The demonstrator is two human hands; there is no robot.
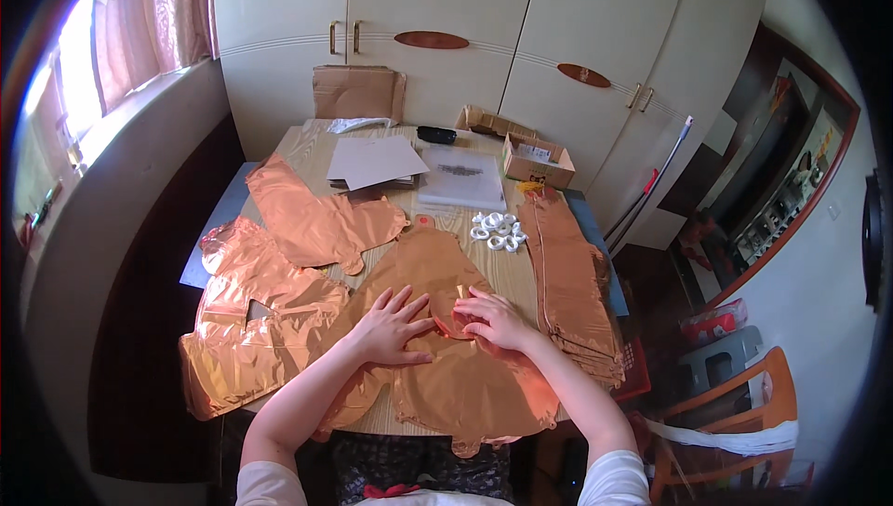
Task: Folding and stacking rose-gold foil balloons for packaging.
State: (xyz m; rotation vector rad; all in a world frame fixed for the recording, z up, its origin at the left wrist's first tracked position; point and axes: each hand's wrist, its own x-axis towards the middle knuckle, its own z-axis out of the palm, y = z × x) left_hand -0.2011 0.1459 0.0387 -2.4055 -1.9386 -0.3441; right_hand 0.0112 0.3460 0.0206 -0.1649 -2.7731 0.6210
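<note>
Flat copper foil balloon lies front-centre on the wood-grain table, left hand spread flat on it, right hand curled at a raised fold; can't tell if it's pinching. Loose foil balloons crowd the left, a foil stack the right, white tape rolls and a plastic-wrapped pack beyond. Right palm hides foil; open carton's contents unclear.
</note>
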